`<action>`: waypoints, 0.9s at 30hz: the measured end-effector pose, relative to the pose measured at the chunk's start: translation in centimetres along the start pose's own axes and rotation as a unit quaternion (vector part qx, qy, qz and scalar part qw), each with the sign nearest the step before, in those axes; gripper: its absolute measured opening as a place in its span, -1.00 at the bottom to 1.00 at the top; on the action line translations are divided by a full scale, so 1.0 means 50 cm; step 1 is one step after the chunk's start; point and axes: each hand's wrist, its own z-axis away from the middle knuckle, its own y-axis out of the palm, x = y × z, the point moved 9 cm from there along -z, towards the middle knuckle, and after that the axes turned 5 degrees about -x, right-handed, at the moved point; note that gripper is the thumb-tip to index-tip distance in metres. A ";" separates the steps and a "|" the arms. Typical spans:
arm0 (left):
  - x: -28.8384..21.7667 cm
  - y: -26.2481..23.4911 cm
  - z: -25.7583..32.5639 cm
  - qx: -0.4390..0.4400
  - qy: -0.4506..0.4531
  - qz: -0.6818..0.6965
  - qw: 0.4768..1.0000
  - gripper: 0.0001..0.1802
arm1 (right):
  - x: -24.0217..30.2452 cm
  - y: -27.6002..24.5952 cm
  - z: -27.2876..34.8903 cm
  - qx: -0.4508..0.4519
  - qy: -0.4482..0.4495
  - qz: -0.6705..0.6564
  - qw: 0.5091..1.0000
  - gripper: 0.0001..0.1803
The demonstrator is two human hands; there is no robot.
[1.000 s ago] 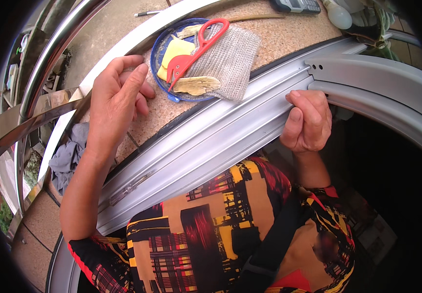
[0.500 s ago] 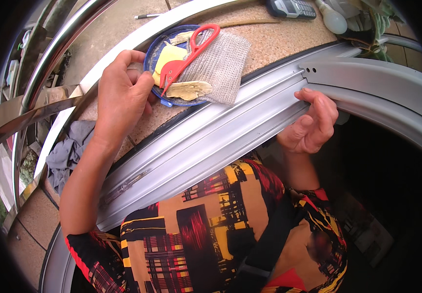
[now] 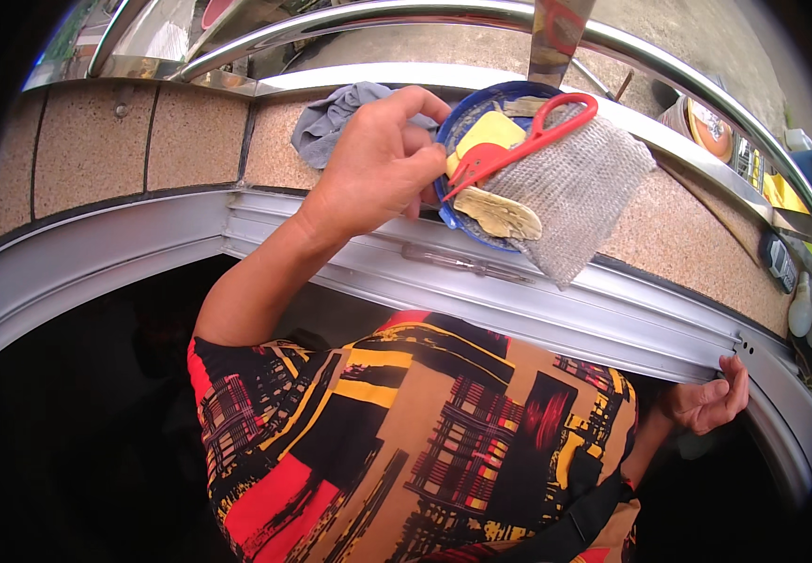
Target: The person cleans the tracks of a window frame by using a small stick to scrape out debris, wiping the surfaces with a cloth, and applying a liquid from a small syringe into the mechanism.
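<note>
My left hand [image 3: 378, 164] pinches the left rim of a shallow round blue lid [image 3: 509, 89] between thumb and fingers. On the lid lie a red cutter with a looped handle [image 3: 528, 145], a flat yellow piece [image 3: 490, 134] and a piece of ribbed beige material [image 3: 500, 214]. A grey mesh cloth [image 3: 575, 192] hangs over the lid's right side. Loosely curled and with nothing visible in it, my right hand [image 3: 711, 399] is at the inner edge of the silver metal window frame [image 3: 631, 328], by its right corner. Whether its fingertips touch the frame is hard to tell.
A clear-handled screwdriver [image 3: 467, 263] rests in the frame's track below the lid. Behind my left hand, a crumpled grey cloth [image 3: 331, 117] lies on the tiled ledge [image 3: 195, 141]. A keypad handset [image 3: 779, 261] and a white bulb [image 3: 801, 305] sit far right. Steel railings [image 3: 368, 21] run beyond.
The view has swung left, so the lid, my hands and the frame appear farther right. My left hand keeps its grip on the lid's rim. The screwdriver in the track shows more clearly.
</note>
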 end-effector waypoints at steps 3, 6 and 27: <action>0.045 -0.133 0.054 -0.123 -0.036 0.028 0.991 -0.73 | -0.016 0.002 0.011 0.006 0.006 -0.001 1.000 -0.69; 0.094 -0.261 0.119 -0.229 -0.044 0.052 0.971 -0.76 | -0.027 -0.001 0.007 0.015 0.033 -0.043 0.998 -0.75; 0.152 -0.314 0.189 -0.364 -0.061 0.014 0.929 -0.63 | 0.512 0.511 0.017 0.356 -0.464 -0.342 0.736 -0.44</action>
